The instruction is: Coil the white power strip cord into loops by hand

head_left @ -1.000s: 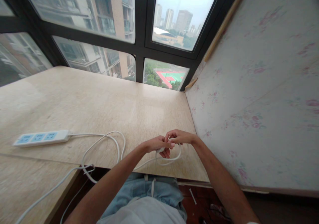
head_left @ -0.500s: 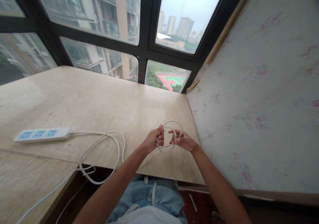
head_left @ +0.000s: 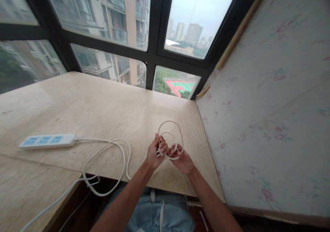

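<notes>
My left hand (head_left: 155,153) is closed around a white power cable (head_left: 182,135); prongs of what looks like its plug (head_left: 158,152) show at the palm. The cable makes a couple of loops standing up above both hands. My right hand (head_left: 182,160) is beside the left, almost touching it, its curled fingers gripping the lower right of the loops. Farther left on the counter lies a white power strip (head_left: 67,140) with blue socket faces. More white cable runs from its right end into a loose loop that hangs over the counter's front edge.
The beige stone-look counter (head_left: 103,104) has a cut-out along its front left. Dark-framed windows (head_left: 151,35) rise behind it, and a floral-papered wall (head_left: 257,122) bounds it on the right. Another white cable (head_left: 51,201) trails down at the lower left.
My right hand has moved down and left, closing on the loops next to my left hand. The loops have shifted and now stand higher above the left hand. The camera view has moved slightly.
</notes>
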`<state>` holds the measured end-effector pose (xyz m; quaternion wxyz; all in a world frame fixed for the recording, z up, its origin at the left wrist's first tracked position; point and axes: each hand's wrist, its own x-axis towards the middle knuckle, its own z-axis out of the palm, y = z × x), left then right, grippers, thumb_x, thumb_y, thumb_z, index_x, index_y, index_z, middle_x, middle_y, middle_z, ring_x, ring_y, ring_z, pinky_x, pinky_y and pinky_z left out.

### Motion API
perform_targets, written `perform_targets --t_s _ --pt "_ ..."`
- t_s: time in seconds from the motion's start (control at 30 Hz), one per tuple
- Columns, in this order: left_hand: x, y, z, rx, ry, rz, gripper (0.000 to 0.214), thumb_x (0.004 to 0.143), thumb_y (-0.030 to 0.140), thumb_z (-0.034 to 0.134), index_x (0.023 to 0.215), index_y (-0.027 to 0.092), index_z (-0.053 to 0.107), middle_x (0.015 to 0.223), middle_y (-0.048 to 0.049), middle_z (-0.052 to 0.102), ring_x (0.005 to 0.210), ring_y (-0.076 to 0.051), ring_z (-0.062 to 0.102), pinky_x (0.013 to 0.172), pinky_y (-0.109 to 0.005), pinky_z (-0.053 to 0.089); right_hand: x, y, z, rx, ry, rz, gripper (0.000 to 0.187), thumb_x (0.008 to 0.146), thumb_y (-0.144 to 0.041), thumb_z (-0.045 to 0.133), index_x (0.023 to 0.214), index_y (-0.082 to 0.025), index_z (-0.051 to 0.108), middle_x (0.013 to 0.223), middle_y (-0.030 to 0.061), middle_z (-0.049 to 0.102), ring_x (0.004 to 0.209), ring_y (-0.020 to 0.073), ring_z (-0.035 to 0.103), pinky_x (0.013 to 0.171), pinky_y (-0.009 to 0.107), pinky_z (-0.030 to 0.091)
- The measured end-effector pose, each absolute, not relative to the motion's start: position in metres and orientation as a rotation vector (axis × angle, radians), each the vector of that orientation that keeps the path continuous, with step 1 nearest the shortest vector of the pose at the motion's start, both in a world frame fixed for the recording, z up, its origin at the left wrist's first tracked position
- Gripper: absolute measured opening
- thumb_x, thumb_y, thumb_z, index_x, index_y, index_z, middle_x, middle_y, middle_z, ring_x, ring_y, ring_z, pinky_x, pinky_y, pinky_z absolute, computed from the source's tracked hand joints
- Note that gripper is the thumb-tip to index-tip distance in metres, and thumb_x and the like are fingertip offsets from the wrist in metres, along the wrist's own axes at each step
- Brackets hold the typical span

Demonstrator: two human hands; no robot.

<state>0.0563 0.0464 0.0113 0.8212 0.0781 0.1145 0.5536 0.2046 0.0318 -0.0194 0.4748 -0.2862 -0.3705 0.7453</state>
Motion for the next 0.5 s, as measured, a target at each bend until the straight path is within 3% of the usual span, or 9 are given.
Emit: perform_targets --t_s 0.1,0.27,0.4,0.5 --pt "0.056 0.045 0.013 0.158 0.234 1.206 0.034 0.096 0.042 0.044 0.074 0.016 0.05 0.05 0.0071 0.033 0.038 -0.006 0.033 0.042 -0.02 0.033 0.199 0.031 -0.019 -0.668 -0.94 1.891 0.05 0.061 -0.04 0.082 0.106 -0.026 0.064 0.09 0.0023 0.065 0.088 0.0187 0.06 0.09 0.035 0.045" --pt "0.054 0.042 0.02 0.13 0.245 1.238 0.036 0.097 0.043 0.042 0.073 0.016 0.05 0.05 0.0072 0.03 0.038 -0.006 0.031 0.041 -0.02 0.029 0.194 0.022 -0.027 -0.598 -0.984 1.933 0.041 0.063 -0.041 0.082 0.097 -0.022 0.068 0.1 0.0056 0.067 0.099 0.0208 0.061 0.095 0.035 0.042" --pt "0.052 0.044 0.032 0.067 0.21 1.316 0.035 0.098 0.038 0.041 0.073 0.016 0.049 0.05 0.0073 0.029 0.038 -0.005 0.029 0.042 -0.019 0.03 0.188 0.009 -0.04 -0.635 -1.066 2.034 0.051 0.057 -0.033 0.088 0.102 -0.024 0.067 0.102 0.0043 0.067 0.096 0.0196 0.062 0.094 0.035 0.042" --pt "0.053 0.045 0.042 0.052 0.181 1.349 0.034 0.098 0.037 0.042 0.073 0.016 0.049 0.051 0.0075 0.028 0.039 -0.005 0.029 0.043 -0.02 0.03 0.183 0.0 -0.043 -0.72 -1.149 2.032 0.035 0.066 -0.03 0.082 0.098 -0.024 0.069 0.096 0.0028 0.068 0.091 0.0175 0.062 0.09 0.033 0.044"
